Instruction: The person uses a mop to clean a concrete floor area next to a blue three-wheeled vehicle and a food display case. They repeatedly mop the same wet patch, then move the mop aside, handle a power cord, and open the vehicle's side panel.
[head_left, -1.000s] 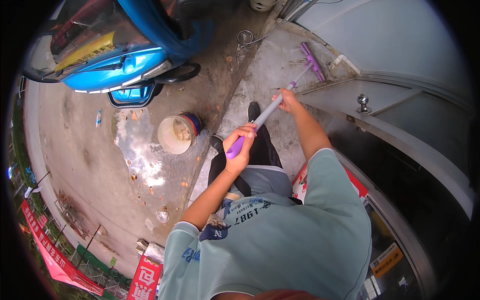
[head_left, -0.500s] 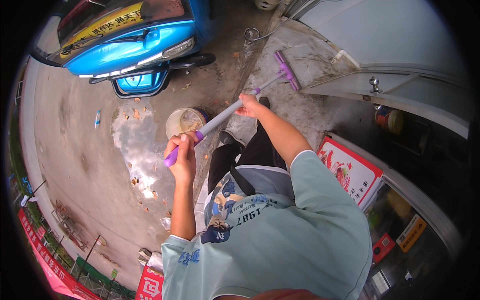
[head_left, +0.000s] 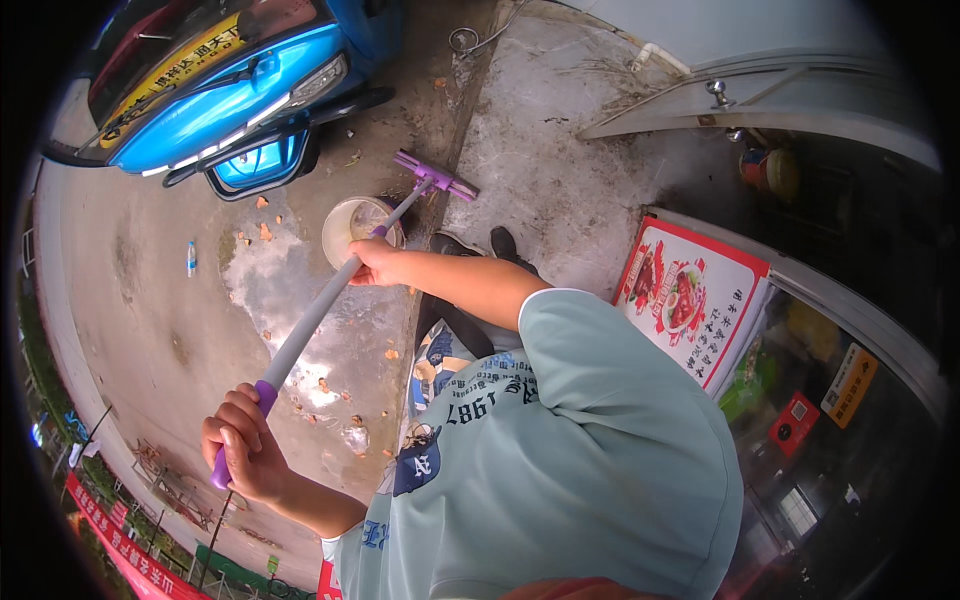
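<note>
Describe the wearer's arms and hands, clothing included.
Left hand and right hand are bare, no gloves or wristbands visible; forearms uncovered. Short, loose pale grey-green sleeves: the right sleeve is plain with thin white edging at the cuff; the left sleeve carries blue lettering.

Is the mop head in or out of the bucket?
Out. The purple mop head shows whole past the rim of the bucket, with the pole crossing in front.

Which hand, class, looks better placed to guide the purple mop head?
Probably the right hand: it grips the grey pole nearer the purple mop head. The left hand holds the purple grip at the opposite end.
</note>
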